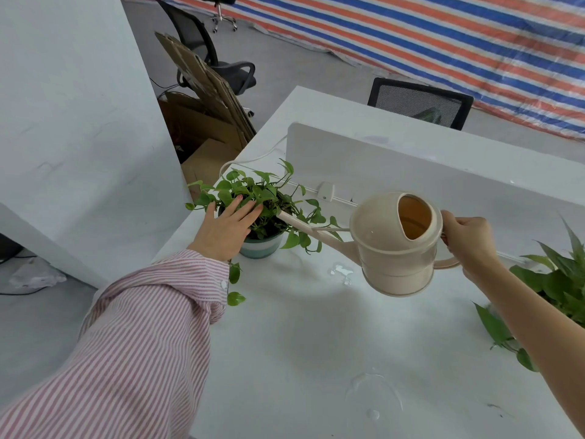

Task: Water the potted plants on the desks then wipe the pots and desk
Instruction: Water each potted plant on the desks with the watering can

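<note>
A small leafy plant point(262, 191) grows in a teal and white pot point(261, 247) at the desk's left edge. My left hand point(226, 228) lies flat on its leaves with straight fingers, pressing them aside. My right hand point(468, 239) grips the handle of a cream watering can point(392, 245), tilted left. The can's spout reaches into the foliage above the soil. Water shows inside the can's opening. A second leafy plant point(557, 280) stands at the right edge, its pot hidden by my right arm.
The white desk point(300, 343) carries water puddles near the can point(342, 270) and close to me point(373, 394). A white divider panel point(411, 166) runs behind the plants. Cardboard point(205, 99) and black office chairs point(418, 103) stand beyond; a white wall rises at left.
</note>
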`<action>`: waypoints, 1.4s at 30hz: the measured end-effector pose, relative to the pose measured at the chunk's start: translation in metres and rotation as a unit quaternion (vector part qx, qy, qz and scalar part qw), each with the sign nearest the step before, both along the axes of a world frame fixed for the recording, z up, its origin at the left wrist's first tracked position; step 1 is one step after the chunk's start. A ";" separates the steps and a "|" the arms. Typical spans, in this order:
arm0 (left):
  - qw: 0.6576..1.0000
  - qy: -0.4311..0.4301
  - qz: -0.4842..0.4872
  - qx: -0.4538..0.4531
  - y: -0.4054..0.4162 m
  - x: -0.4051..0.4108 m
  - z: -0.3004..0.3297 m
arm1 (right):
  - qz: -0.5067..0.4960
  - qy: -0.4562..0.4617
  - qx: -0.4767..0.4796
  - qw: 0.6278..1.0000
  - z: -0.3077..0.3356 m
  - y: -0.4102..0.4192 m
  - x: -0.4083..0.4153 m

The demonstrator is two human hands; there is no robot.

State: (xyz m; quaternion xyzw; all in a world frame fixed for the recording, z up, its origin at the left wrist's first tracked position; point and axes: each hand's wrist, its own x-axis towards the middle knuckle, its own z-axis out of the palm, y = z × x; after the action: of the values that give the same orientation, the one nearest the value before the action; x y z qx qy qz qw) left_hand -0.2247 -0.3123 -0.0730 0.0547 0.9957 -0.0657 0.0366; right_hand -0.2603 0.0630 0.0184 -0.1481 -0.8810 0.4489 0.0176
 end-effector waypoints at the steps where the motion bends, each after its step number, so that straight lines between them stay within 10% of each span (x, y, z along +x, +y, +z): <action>1: 1.000 -0.011 0.002 0.008 0.000 -0.001 0.001 | 0.003 0.002 0.000 1.000 0.000 0.000 0.000; 42: 0.989 -0.087 0.019 0.118 -0.010 -0.005 0.009 | -0.021 0.018 0.004 1.000 0.011 -0.011 -0.006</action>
State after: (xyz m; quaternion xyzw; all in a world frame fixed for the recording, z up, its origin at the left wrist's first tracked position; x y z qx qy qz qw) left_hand -0.2297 -0.3225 -0.0637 0.0448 0.9904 0.0582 0.1173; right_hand -0.2659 0.0518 0.0297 -0.1582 -0.8791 0.4474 0.0439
